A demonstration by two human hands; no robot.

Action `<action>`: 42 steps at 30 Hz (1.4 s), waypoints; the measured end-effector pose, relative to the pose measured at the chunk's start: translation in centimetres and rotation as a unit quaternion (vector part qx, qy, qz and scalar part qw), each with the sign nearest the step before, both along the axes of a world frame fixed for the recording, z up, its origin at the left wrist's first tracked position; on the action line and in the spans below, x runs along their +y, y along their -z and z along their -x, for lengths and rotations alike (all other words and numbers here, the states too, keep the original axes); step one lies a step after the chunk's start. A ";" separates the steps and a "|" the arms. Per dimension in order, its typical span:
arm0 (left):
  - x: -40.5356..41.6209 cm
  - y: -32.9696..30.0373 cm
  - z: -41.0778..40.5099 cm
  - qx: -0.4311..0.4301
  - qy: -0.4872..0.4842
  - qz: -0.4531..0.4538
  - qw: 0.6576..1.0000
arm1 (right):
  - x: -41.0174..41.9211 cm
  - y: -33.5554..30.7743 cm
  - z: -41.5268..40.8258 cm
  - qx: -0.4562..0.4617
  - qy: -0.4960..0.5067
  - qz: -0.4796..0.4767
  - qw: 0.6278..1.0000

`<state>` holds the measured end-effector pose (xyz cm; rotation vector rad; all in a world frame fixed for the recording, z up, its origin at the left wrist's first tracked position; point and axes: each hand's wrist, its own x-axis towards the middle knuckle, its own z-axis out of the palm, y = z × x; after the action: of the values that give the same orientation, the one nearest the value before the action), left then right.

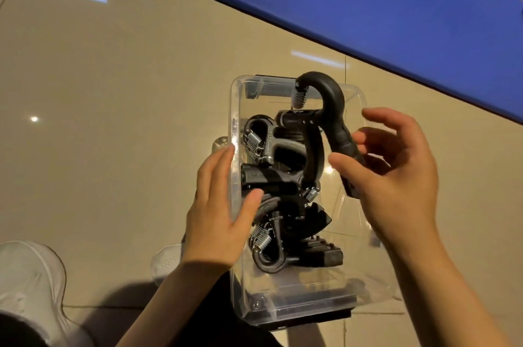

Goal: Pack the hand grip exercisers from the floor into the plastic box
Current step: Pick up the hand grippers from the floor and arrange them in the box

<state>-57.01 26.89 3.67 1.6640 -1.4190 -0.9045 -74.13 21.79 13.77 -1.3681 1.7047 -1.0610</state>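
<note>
A clear plastic box (319, 310) stands on the tiled floor in the middle of the view. Several black hand grip exercisers (285, 177) with steel springs lie piled inside it. One more black exerciser (331, 100) sticks up over the box's far right part, its curved top above the rim. My right hand (396, 177) holds its lower handle loosely between thumb and curled fingers. My left hand (218, 210) holds the box's left wall, fingers outside and thumb inside the rim.
A blue mat (382, 12) lies across the upper right, just beyond the box. A white shoe (31, 276) is at the lower left and another (167, 260) shows beside the box under my left wrist. Beige floor tiles (113, 92) stretch to the left.
</note>
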 end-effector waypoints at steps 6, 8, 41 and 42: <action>-2.0 0.0 0.7 0.055 -0.038 0.001 0.998 | 3.6 3.5 4.1 0.357 -0.250 0.051 0.899; -2.6 0.3 1.1 -0.008 0.013 0.003 1.000 | 5.6 5.8 4.5 0.425 -0.346 0.085 0.832; -3.2 0.7 1.1 -0.194 0.070 0.023 0.978 | 5.5 9.6 5.3 0.431 -0.449 -0.068 0.780; -3.2 0.7 1.1 -0.194 0.071 0.023 0.978 | 5.6 9.6 5.2 0.425 -0.444 -0.078 0.785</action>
<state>-58.13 23.67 2.98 1.7881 -1.8251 -0.6349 -79.38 27.42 4.13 -2.3631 1.2791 0.3014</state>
